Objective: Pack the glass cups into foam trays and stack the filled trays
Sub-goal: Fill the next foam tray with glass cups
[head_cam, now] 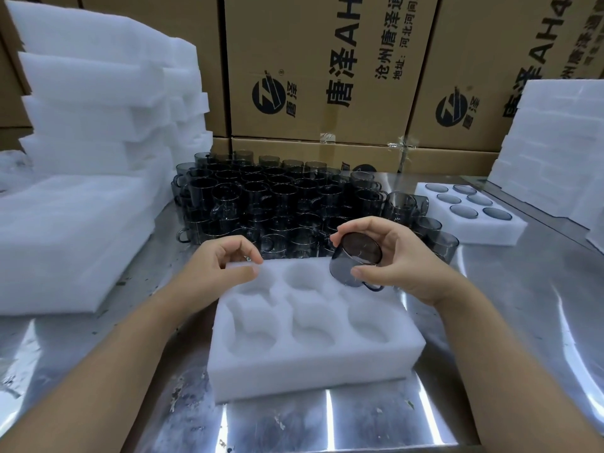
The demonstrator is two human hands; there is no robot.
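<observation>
While my right hand (392,256) is clamped around a smoky cup (354,259), base tipped toward me and handle hanging low, I judge the next job is to seat it upside down in the far right pocket of the empty tray (313,351) just below it. To do that well I would turn the handle toward the notch cut beside the pocket, lower the cup straight, and press only until the foam grips; forcing it at a tilt could tear the soft wall. My left hand (225,263) rests on the tray's far left corner, fingers curled loosely and holding nothing, which should keep the light foam from sliding on the shiny desk (523,322). The cup is dark grey glass, see-through, short and round, with a thin looped handle. Many more cups (277,204) stand crowded behind the tray, and a filled tray (470,214) lies well apart at the far right.
</observation>
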